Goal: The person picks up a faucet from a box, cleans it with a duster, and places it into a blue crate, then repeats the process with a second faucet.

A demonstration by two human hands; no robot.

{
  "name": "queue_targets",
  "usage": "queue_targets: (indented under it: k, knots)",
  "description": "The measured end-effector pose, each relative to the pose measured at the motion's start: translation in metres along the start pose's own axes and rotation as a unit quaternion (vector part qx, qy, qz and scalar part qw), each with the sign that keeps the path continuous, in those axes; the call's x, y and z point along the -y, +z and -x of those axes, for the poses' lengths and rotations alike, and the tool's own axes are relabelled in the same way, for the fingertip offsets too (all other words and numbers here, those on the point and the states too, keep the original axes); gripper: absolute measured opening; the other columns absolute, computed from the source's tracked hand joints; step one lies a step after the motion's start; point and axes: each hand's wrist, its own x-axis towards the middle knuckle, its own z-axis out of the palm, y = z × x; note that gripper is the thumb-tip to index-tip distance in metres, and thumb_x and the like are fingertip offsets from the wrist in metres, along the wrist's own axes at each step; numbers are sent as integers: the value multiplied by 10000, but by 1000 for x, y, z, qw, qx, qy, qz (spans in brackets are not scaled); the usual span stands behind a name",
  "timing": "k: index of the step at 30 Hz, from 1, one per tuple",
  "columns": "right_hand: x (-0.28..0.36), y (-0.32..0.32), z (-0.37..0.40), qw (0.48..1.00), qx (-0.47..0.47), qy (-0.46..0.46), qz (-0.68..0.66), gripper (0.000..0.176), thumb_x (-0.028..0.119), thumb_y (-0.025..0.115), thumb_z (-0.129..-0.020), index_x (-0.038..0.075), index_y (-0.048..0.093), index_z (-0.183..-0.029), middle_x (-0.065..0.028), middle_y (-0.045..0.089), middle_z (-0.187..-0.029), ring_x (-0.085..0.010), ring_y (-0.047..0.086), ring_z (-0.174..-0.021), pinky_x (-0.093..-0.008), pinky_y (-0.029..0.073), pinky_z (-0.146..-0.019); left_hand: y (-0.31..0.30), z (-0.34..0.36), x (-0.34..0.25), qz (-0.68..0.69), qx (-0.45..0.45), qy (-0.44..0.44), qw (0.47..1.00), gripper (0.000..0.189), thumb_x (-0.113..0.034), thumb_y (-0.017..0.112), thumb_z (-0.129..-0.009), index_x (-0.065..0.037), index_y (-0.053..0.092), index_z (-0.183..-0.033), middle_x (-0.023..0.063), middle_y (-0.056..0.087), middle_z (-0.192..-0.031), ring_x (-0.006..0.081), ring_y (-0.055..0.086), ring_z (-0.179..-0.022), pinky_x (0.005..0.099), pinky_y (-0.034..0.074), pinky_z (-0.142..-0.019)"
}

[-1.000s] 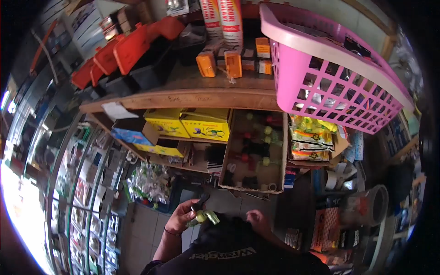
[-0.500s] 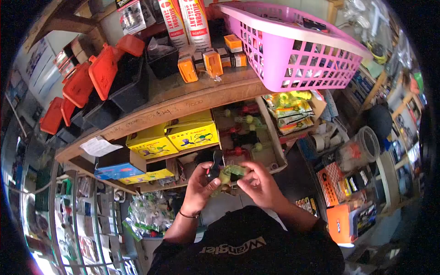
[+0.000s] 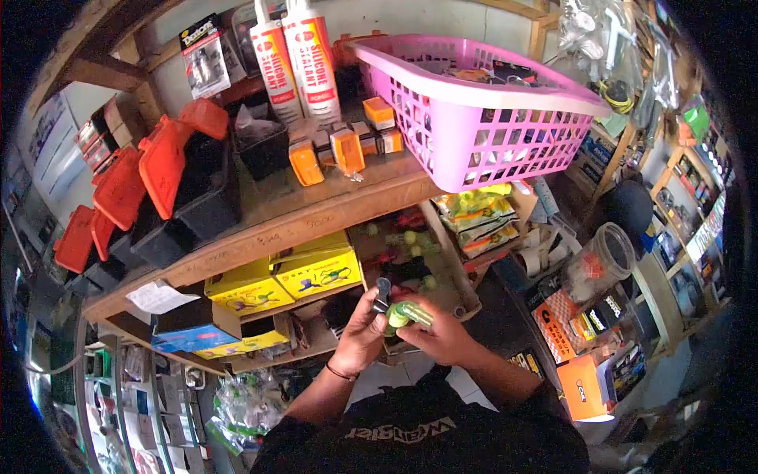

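Two hands on one little thing here: the left hand point(image 3: 362, 333) pinches the black end of a green-and-black fitting point(image 3: 409, 314) between thumb and fingers, and the right hand point(image 3: 447, 335) has its thumb and fingers closed on the green end, though some of those fingers are hidden so I can't tell how they curl. The fitting's up in the air above the dark shirt point(image 3: 489, 438), just this side of an open cardboard box point(image 3: 452, 257) tucked under the shelf point(image 3: 260, 241). My guess is it's gripped at both ends so neither tips, and kept low and close so it misses the shelf's front edge. The box probably pokes out past that edge so the red and green pieces point(image 3: 429, 281) inside are easy to grab. As for what's in the way, the shelf shades the box's far end and the hands cover part of its near left side. A pink basket point(image 3: 456, 138) hogs the shelf's right end, hiding the top of some yellow packets point(image 3: 478, 225). Two sealant tubes point(image 3: 314, 71) stand mid-shelf behind small orange boxes point(image 3: 347, 152), black bins point(image 3: 209, 209) with red lids point(image 3: 162, 166) crowd the left end, and yellow boxes point(image 3: 316, 276) sit underneath, left of the cardboard one.
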Motion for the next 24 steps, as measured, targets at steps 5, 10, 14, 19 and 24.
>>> queue_targets:
  k: [5,10,14,19,24]
  knots:
    - [-7,-6,0,998,-62,-3,24,423,121,612,-772,26,410,-1131,-81,516,-1014,-150,510,-920,-277,420,-752,3,-9,-6,-147,22,-1,989,446,-149,528,-844,-46,327,-1229,41,407,-1164,153,377,-1088,288,278,-940]
    - [0,-8,-12,948,-179,-116,237,377,95,644,-698,37,494,-1039,-122,535,-959,-265,522,-897,-329,427,-755,-1,-7,-15,-243,-42,24,969,465,-131,542,-838,-31,303,-1225,64,442,-1048,136,457,-922,266,396,-802]
    - [4,-15,-22,857,-143,-216,446,406,119,647,-609,82,528,-996,-111,525,-879,-296,497,-802,-393,419,-683,4,-8,-25,-213,5,10,977,532,-135,568,-821,-43,259,-1245,75,444,-1059,144,490,-897,264,424,-748]
    - [3,-16,-26,830,-107,-229,497,382,130,642,-627,97,537,-993,-91,494,-907,-287,473,-842,-399,415,-700,5,-21,-21,-316,-44,-63,946,460,-116,577,-813,27,342,-1182,78,544,-833,114,540,-666,226,450,-577]
    - [8,-36,-42,852,-125,-223,457,336,149,638,-667,67,537,-976,-116,532,-917,-308,511,-838,-397,420,-719,2,-34,-16,-260,-97,-22,961,410,-115,512,-853,73,340,-1174,68,555,-693,104,523,-530,215,433,-473]
